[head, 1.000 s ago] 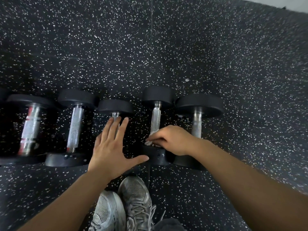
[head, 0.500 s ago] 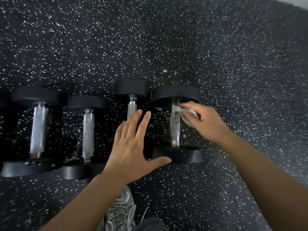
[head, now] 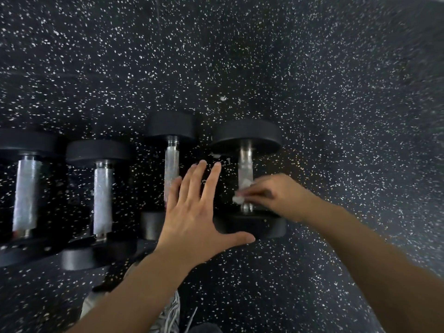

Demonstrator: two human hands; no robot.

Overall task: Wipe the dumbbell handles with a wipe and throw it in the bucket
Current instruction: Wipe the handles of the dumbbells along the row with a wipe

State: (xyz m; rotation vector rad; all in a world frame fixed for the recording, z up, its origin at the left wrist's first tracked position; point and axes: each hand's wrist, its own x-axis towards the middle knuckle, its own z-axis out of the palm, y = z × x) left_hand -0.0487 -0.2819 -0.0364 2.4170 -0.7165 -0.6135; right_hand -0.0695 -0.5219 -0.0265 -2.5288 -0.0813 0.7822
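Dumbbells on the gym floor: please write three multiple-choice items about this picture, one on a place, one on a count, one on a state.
1. Where is the wipe?
A. on the rightmost dumbbell's handle
B. on the shoe
C. in a bucket

2. How many dumbbells show?
A. two
B. four
C. seven

3. How is the left hand?
A. clenched in a fist
B. open, fingers spread
C. holding a dumbbell

Answers: 1 A, the right hand presses it on the rightmost dumbbell's handle; 2 B, four handles lie side by side; 3 B, it is flat and holds nothing.
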